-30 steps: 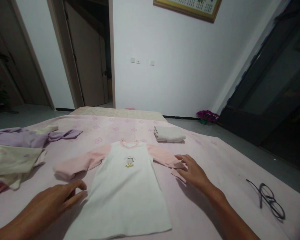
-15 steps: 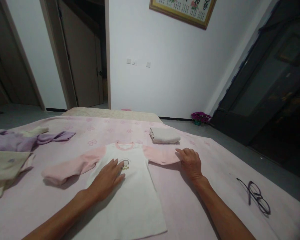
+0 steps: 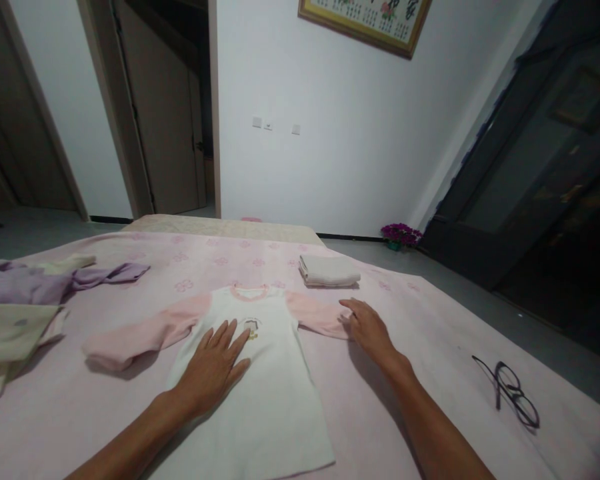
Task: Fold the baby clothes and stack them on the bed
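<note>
A child's long-sleeved shirt [image 3: 275, 387] lies spread out, with a white body, pink sleeves and a small print on the chest. Flat on its chest, beside the print, rests my left hand [image 3: 217, 367] with its fingers stretched. My right hand [image 3: 370, 328] is at the end of the shirt's right-hand pink sleeve [image 3: 320, 315], thumb and fingers apart, fingertips at the cuff. Part of the cuff is hidden behind those fingers. The other pink sleeve [image 3: 145, 333] stretches out to the left, slightly wrinkled.
A folded whitish cloth [image 3: 330, 271] sits beyond the right sleeve. Dark-framed glasses [image 3: 515, 393] lie at the right on the pink bedspread [image 3: 430, 400]. Purple clothing [image 3: 35, 283] and a cream garment [image 3: 15, 330] are piled at the left.
My right hand has moved slightly left and its fingers have loosened from their closed hold on the cuff. The sleeve end sits a little lower. My left hand has shifted slightly toward me, still flat.
</note>
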The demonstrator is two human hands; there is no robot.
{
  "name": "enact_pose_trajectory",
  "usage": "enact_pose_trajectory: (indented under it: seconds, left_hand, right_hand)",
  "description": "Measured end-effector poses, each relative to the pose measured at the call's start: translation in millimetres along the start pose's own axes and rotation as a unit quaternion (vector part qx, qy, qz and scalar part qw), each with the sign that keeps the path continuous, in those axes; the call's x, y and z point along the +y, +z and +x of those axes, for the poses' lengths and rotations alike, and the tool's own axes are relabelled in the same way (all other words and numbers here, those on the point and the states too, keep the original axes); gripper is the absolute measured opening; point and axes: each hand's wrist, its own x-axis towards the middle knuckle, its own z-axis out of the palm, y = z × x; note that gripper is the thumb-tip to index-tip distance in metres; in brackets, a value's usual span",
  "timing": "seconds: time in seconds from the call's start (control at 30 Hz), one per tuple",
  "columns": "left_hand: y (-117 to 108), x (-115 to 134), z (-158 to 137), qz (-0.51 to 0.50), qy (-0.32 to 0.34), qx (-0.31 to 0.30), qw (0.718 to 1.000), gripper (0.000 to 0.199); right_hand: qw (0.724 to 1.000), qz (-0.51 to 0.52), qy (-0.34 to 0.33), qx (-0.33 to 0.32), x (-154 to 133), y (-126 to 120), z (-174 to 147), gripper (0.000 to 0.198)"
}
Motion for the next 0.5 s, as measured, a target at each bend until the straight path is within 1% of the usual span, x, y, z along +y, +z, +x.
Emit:
enact_pose_trajectory:
  seconds: [0.07, 0.13, 0.2, 0.23, 0.3, 0.37, 0.43, 0.47, 0.5]
  left_hand:
    - [1.1, -0.8, 0.6, -0.002, 0.002, 0.001, 1.000, 0.059]
    - [1.0, -3.2, 0.5, -0.014, 0.003, 0.002, 1.000, 0.058]
    - [-3.1, -7.7, -1.9, -0.050, 0.009, 0.001, 0.999, 0.057]
    - [-7.8, -11.0, -4.5, -0.082, 0.011, 0.003, 0.997, 0.054]
    - [-23.5, -20.5, -12.3, -0.161, 0.003, 0.035, 0.986, 0.044]
    - [-46.5, -36.8, -22.6, -0.220, -0.034, 0.110, 0.969, 0.039]
    - [-71.6, -63.6, -33.2, -0.222, -0.099, 0.192, 0.951, 0.038]
    - [-82.8, -81.3, -38.1, -0.202, -0.138, 0.213, 0.946, 0.037]
    - [-91.8, -101.5, -42.6, -0.169, -0.185, 0.220, 0.943, 0.038]
  right_hand:
    - [0.998, 0.017, -0.044, -0.050, -23.2, 16.2, 4.7, 0.050]
    - [0.990, 0.010, -0.060, -0.125, -36.5, 32.7, 5.7, 0.056]
    - [0.982, -0.025, -0.031, -0.182, -37.3, 44.9, 5.0, 0.061]
    - [0.979, -0.047, -0.005, -0.196, -33.7, 48.8, 4.8, 0.063]
    - [0.975, -0.090, 0.043, -0.199, -22.4, 52.8, 4.7, 0.066]
    - [0.973, -0.119, 0.066, -0.187, -11.5, 54.1, 4.9, 0.065]
    - [0.972, -0.137, 0.075, -0.173, -5.3, 55.0, 4.8, 0.064]
    - [0.972, -0.144, 0.076, -0.168, -4.1, 55.8, 4.5, 0.064]
    - [0.972, -0.151, 0.076, -0.164, -3.8, 56.7, 4.1, 0.063]
